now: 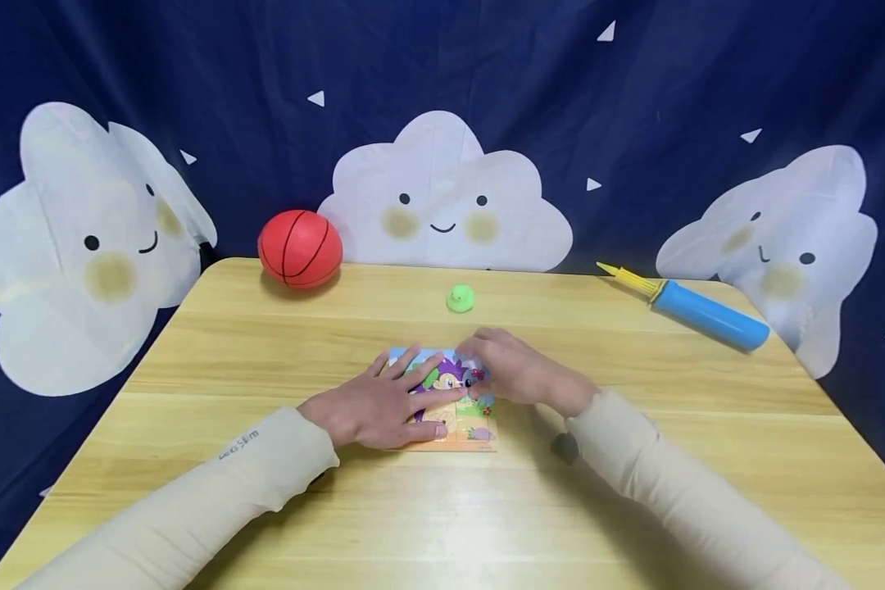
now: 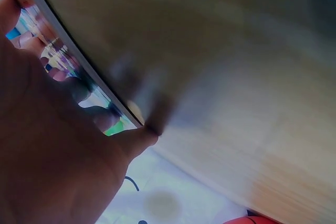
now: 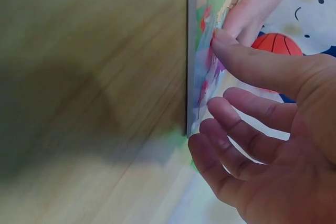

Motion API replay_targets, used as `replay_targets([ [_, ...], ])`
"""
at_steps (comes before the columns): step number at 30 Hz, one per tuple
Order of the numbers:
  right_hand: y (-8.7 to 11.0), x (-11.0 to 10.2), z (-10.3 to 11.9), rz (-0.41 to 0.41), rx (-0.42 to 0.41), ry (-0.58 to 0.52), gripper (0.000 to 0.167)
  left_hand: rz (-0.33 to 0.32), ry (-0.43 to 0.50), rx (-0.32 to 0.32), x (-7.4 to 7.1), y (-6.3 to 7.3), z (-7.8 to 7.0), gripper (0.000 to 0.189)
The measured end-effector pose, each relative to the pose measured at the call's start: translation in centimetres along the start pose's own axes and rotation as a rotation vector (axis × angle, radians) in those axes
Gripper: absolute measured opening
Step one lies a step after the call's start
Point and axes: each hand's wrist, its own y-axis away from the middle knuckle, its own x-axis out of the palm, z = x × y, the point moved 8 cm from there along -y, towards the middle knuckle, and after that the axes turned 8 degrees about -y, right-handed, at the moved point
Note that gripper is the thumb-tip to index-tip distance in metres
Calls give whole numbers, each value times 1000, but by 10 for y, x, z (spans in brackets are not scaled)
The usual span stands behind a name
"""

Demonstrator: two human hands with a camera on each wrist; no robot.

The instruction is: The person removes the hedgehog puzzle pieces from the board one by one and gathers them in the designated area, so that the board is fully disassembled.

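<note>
A small jigsaw puzzle (image 1: 440,442) with a cartoon of a purple-haired figure lies flat on the table, seams between its pieces. My left hand (image 1: 383,401) rests across its left and middle with fingers spread, hiding much of the picture. Above the puzzle's upper right part is my right hand (image 1: 519,369), its fingers loosely bent. In the right wrist view its thumb (image 3: 231,51) touches the picture side, while the other fingers stay apart from the thumb near the board's edge. The left wrist view shows the left hand (image 2: 63,124) over the picture, one finger at the edge.
Behind the puzzle sits a green toy duck (image 1: 460,298). A red ball with black lines (image 1: 300,249) stands at the back left. A blue and yellow hand pump (image 1: 708,315) lies at the back right. A dark blue curtain (image 1: 442,57) hangs beyond the wooden table (image 1: 265,344).
</note>
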Motion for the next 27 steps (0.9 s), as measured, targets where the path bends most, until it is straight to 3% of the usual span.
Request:
replay_targets([
  [5, -2, -1, -4, 22, 53, -9, 62, 1, -2, -3, 0, -2, -1, 62],
  [12, -2, -2, -11, 23, 84, -77, 60, 9, -18, -12, -1, -2, -1, 63],
  [22, 2, -4, -20, -97, -80, -267, 37, 8, -9, -17, 0, -2, -1, 62],
  [27, 2, -5, -26, -152, -96, -345, 32, 6, -4, -17, 0, -1, -1, 62],
])
